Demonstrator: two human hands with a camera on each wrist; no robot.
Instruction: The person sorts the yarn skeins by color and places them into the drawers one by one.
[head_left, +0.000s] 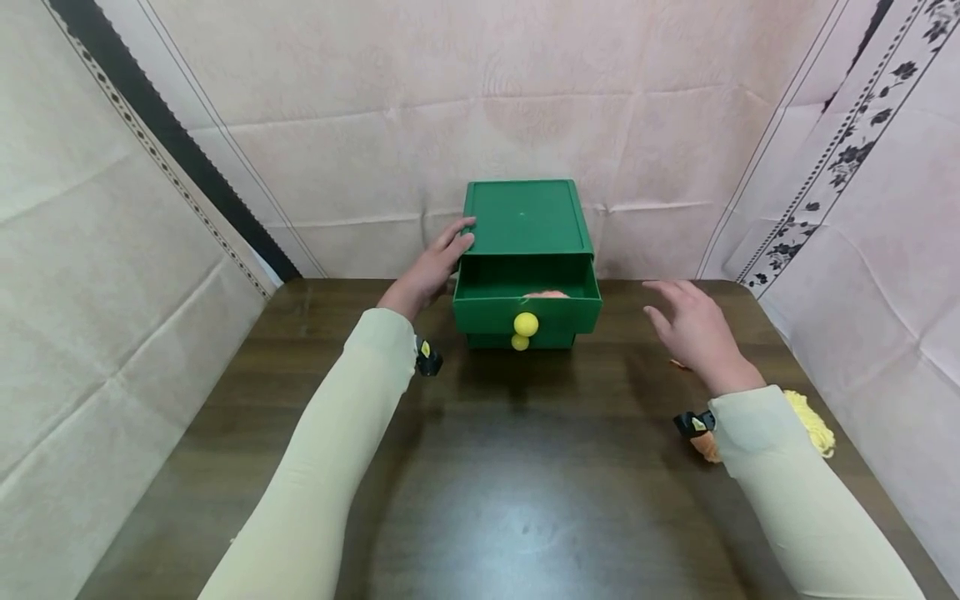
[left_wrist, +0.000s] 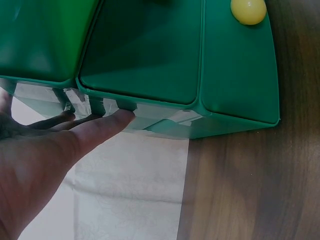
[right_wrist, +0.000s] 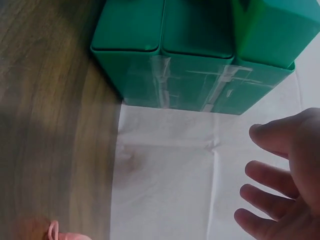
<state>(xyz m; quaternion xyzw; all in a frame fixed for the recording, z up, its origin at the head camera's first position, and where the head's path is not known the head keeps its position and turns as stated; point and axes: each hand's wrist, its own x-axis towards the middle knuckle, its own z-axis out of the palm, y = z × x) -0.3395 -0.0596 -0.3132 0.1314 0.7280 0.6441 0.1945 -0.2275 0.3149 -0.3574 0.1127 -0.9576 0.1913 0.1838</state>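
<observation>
A green drawer unit (head_left: 525, 218) stands at the table's back edge with its top drawer (head_left: 487, 317) pulled out. Something pink (head_left: 547, 294) shows just above the drawer's front, mostly hidden inside. Two round yellow knobs (head_left: 526, 324) sit one above the other on the fronts. My left hand (head_left: 433, 268) rests against the unit's left side; in the left wrist view its straight fingers (left_wrist: 102, 127) lie along the taped side wall. Off to the unit's right, my right hand (head_left: 693, 331) hovers over the table with fingers loosely bent, holding nothing.
Yellow yarn (head_left: 812, 423) lies on the right of the table, partly behind the right sleeve. An orange-brown thing (head_left: 707, 448) shows under the right wrist. A pink looped strand (right_wrist: 54, 231) is at the bottom of the right wrist view. Pale cloth (head_left: 360, 167) hangs behind the wooden table (head_left: 517, 500).
</observation>
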